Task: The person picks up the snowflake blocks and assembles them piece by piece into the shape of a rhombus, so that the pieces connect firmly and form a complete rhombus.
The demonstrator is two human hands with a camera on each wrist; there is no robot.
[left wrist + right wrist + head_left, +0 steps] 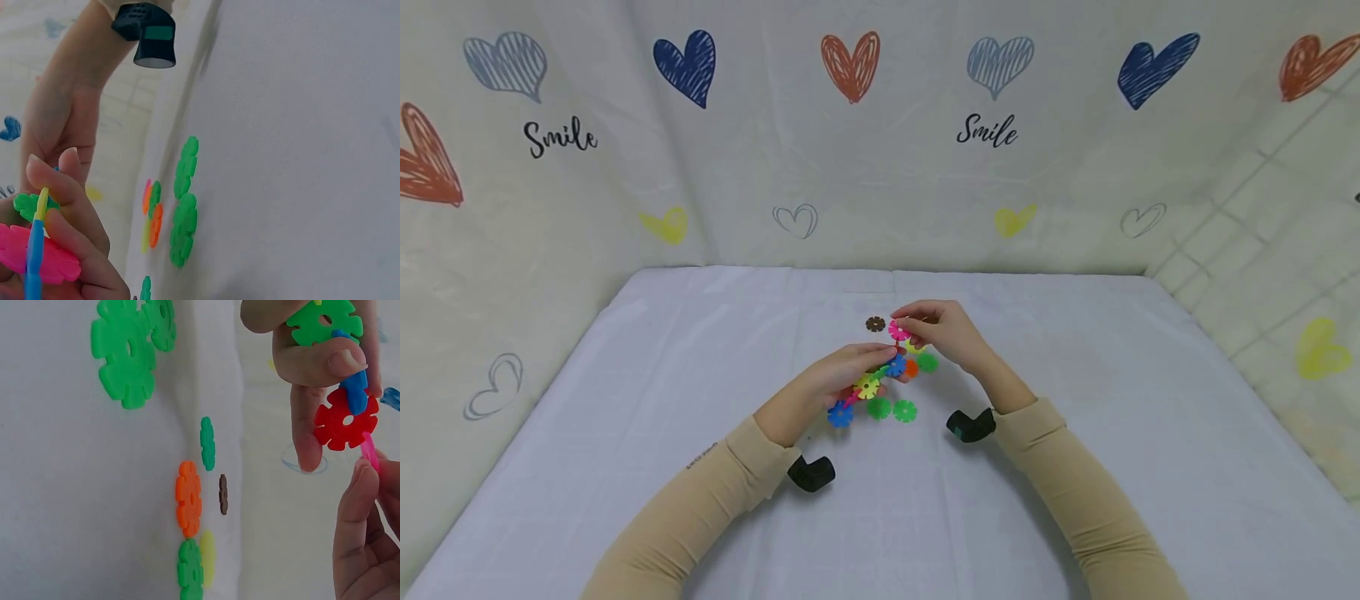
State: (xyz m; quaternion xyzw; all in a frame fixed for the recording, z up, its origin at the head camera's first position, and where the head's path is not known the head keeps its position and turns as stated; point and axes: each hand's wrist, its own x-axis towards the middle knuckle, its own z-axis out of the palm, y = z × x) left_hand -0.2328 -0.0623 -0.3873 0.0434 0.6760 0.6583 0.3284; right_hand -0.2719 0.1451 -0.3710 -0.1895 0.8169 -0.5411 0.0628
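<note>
My left hand (831, 375) grips a chain of notched plastic snowflake discs slotted together. In the head view a blue disc (840, 414) forms its lower end, with a yellow disc (867, 387) further up. The right wrist view shows a green disc (325, 322), a blue disc (355, 390) and a red disc (340, 428) in the chain, the left thumb lying over the blue one. Between thumb and fingertips my right hand (951, 332) pinches a pink disc (897, 331). That pink disc meets the red disc's edge. Fingers hide part of the chain.
Loose discs lie on the white cloth (880, 517) under and around the hands: several green ones (905, 411), an orange one (912, 368), a yellow one (916, 346) and a brown one (876, 324). A printed curtain (880, 167) hangs behind the table.
</note>
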